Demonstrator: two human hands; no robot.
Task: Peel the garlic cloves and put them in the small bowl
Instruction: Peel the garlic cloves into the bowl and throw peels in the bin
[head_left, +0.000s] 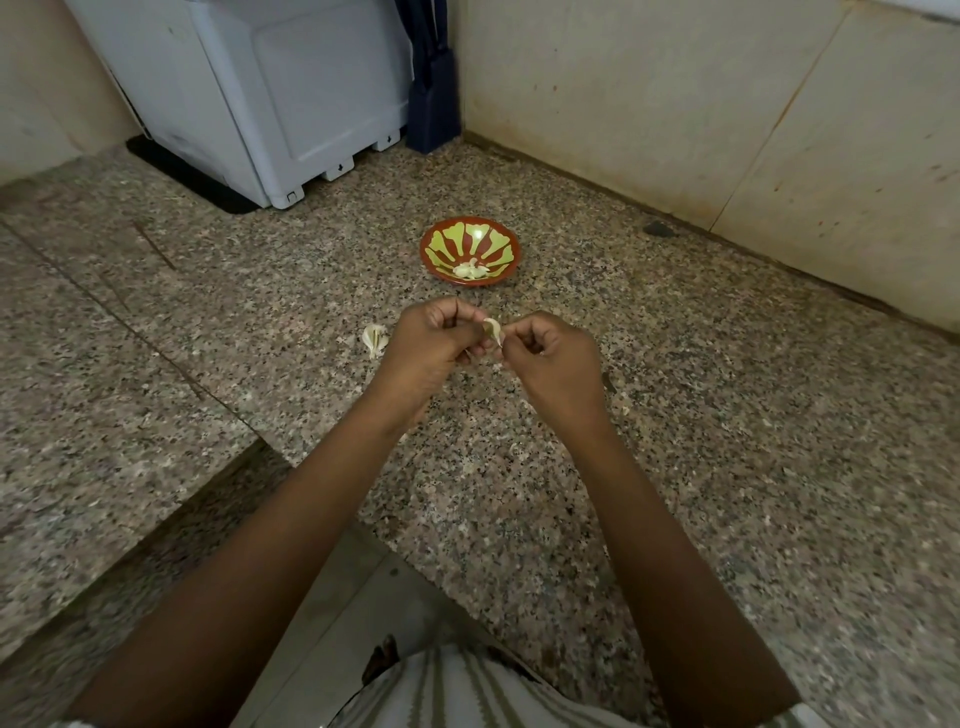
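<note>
Garlic clove (492, 330) held in the air above the table (675, 415), level with both hands and between them.

Left hand (434, 345) at the left side of the clove. Fingers (448, 313) curled inward, with fingertips and thumb pinching the clove.

Right hand (558, 364) at the right side of the clove. Fingers curled likewise, pinching the same clove from the opposite side. Both forearms bare and extended forward over the table.

Small bowl (441, 244) upright on the table, beyond the hands and apart from them. Red, with a yellow-green petal pattern. Peeled cloves (470, 270) in a pale cluster at the bottom of the bowl.

Unpeeled garlic piece (375, 339) on the table, just beside the left hand on its outer side. Thin skin scraps (623, 402) scattered on the table near the right wrist.

White appliance (270, 93) on a dark mat (182, 171) at the far left of the table. Dark blue object (434, 104) upright in the corner beside it. Tiled wall (675, 104) along the far right edge.
</note>
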